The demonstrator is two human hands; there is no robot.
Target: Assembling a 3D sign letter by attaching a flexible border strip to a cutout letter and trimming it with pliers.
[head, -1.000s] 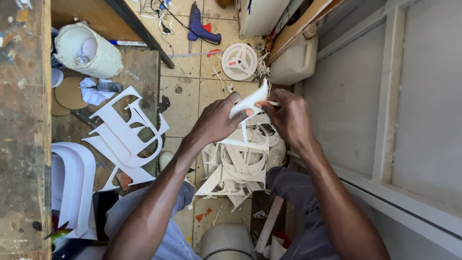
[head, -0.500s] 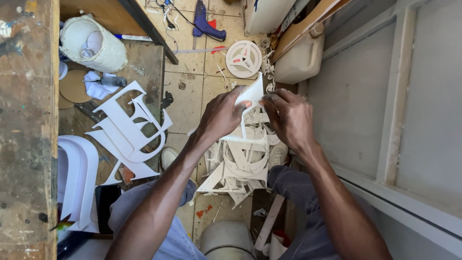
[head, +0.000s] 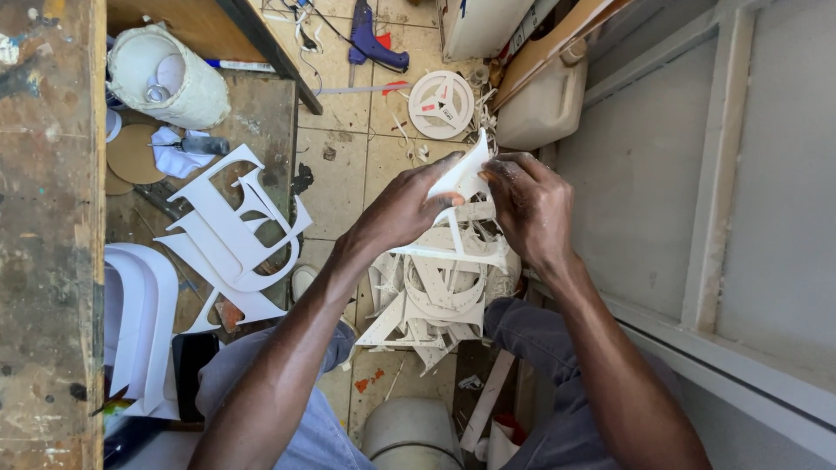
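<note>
Both hands are pinching a white offcut above the scrap pile. Left hand and right hand are now gripping closer together than before, folding the piece.

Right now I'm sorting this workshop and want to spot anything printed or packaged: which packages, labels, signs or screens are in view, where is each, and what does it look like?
White box: top centre on the floor, rectangular, with a small printed label on its edge.
Plastic jerrycan: right of the box, beige, blocky.
Cut-out sign letters: left of the left hand, flat, white, ornate.
No screens show.
</note>
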